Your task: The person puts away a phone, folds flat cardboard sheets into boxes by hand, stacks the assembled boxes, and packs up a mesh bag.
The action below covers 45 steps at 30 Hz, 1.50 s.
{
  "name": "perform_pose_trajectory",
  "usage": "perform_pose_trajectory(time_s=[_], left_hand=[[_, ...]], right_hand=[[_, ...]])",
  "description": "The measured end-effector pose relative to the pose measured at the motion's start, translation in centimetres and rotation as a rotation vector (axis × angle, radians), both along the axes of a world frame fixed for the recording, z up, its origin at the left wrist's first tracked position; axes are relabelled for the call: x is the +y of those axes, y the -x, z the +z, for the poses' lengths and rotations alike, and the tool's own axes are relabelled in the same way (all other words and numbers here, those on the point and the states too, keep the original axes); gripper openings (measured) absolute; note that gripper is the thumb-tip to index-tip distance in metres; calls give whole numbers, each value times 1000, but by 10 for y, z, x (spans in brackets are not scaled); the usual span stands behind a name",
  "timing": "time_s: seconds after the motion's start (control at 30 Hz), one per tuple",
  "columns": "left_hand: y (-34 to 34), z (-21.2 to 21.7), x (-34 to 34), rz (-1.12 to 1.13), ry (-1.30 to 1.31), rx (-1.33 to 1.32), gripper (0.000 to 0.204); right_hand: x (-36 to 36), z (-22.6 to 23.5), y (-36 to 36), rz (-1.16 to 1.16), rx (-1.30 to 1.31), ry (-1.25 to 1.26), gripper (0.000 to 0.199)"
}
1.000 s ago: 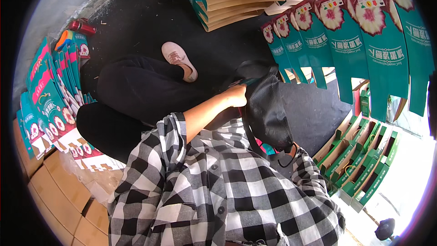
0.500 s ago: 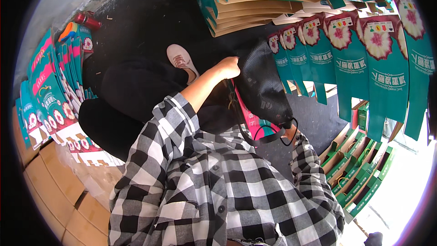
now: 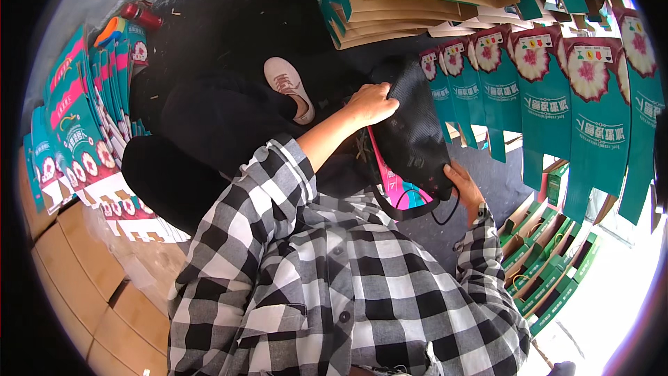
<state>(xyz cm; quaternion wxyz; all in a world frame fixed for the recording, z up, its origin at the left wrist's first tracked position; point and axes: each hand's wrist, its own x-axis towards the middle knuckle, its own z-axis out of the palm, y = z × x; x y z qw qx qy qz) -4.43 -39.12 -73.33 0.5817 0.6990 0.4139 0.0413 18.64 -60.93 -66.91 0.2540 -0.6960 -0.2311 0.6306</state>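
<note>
A black textured bag with dark straps is held over my lap. My left hand is closed on its upper left edge. At its lower right edge, my right hand grips the bag, the fingers partly hidden by it. A strap and a thin cord loop hang at the bag's lower end. Under the bag shows part of a pink and teal printed piece, mostly covered, so I cannot tell what it is.
Flattened teal cartons with fruit pictures stand in a row at the right, below stacked open cartons. Green boxes are lower right. More printed cartons, brown boxes and a red cylinder are at the left.
My right hand has moved up from the cord at the bag's lower end to its right edge. My left hand and the bag have shifted slightly right and down in the view.
</note>
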Motion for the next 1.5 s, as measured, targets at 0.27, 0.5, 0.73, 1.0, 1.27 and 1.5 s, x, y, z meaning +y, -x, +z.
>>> perform_pose_trajectory(time_s=[0.27, 0.5, 0.73, 1.0, 1.27, 1.5], left_hand=[[-3, 0, -32, -34, 85, -75, 43], [1, -3, -39, -7, 101, -102, 48], [34, 1, -11, 221, -50, 93, 37], [48, 3, 0, 336, -99, 160, 38], [45, 21, -5, 303, -768, 17, 52], [67, 81, -26, -83, -450, -3, 25]], right_hand=[[-29, 13, 2, -39, 194, 118, 37], [-2, 17, -36, 318, -130, 237, 47], [211, -24, -15, 321, -425, -67, 66], [267, -118, -9, 1116, -479, -342, 35], [236, 41, 70, 1145, -185, -559, 22], [165, 89, 27, 632, -284, -871, 23]])
